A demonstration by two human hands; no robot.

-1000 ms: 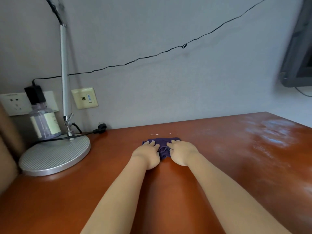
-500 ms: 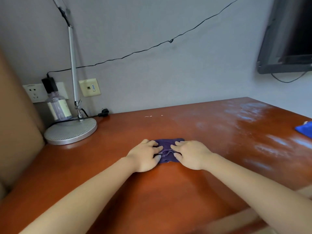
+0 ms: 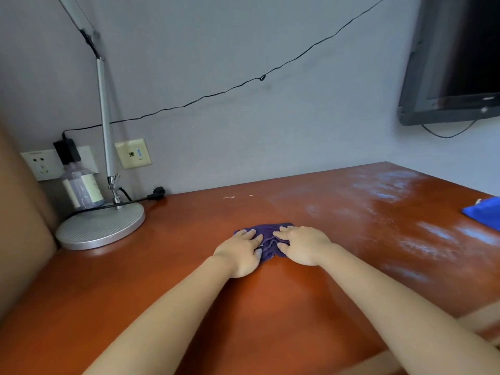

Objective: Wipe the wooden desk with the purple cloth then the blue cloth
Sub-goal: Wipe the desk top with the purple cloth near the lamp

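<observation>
Wooden desk (image 3: 270, 307) lies bare toward six o'clock; left hand (image 3: 239, 253) and right hand (image 3: 304, 246) press flat, fingers spread, on the purple cloth (image 3: 266, 235); lamp base (image 3: 100, 226) at ten, blue cloth (image 3: 483, 213) at three by the edge.

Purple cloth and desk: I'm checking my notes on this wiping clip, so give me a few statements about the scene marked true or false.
1. Both hands press flat on the purple cloth. True: left hand and right hand lie on it.
2. The blue cloth is under the left hand. False: it lies untouched at the desk's far right edge.
3. The lamp base stands at the wooden desk's left rear corner. True.
4. A bottle stands right of the purple cloth. False: it stands left, behind the lamp base.
5. The monitor stands on the desk. False: it hangs on the wall.
</observation>
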